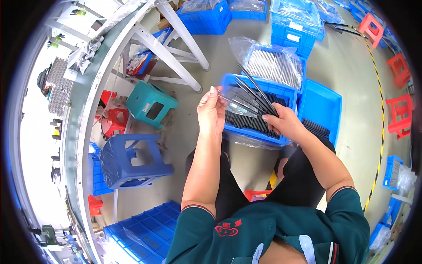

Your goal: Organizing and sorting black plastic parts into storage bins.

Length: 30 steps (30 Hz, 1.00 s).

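A fanned bundle of thin black rods [259, 96] sits in my right hand [285, 122], whose fingers are closed round the near ends. My left hand [210, 110] is raised to the left of the bundle, with thumb and fingers pinched at the far end of one rod that slants away from the others. Both hands are over a blue crate [290, 97] between my knees and the crate behind. Many similar dark rods [246, 123] lie in rows inside it, partly hidden by the bundle and by clear plastic.
Behind stands a blue crate of pale rods [270, 68] under clear film. A shallow blue tray [323, 103] with dark rods is at the right. Green [149, 104] and dark blue stools [132, 160] stand left, beside a long workbench [94, 94]. Stacked blue crates [294, 26] are farther back.
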Each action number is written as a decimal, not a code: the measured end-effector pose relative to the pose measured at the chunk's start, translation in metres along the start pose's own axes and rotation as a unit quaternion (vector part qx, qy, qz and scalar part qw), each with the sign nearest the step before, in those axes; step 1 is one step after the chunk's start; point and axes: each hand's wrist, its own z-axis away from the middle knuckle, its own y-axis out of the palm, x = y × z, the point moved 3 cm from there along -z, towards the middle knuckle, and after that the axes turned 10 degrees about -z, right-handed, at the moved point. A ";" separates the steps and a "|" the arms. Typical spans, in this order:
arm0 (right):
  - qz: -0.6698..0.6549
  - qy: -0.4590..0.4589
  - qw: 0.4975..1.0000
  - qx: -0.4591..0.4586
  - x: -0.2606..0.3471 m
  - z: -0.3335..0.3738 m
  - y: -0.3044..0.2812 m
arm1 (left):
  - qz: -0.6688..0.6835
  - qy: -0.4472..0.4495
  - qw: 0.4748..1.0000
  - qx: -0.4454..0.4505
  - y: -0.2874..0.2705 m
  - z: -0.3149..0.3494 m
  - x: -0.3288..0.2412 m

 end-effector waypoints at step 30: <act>0.192 -0.104 0.973 -0.069 0.003 -0.002 -0.016 | 0.057 -0.146 0.973 0.167 -0.009 -0.003 -0.008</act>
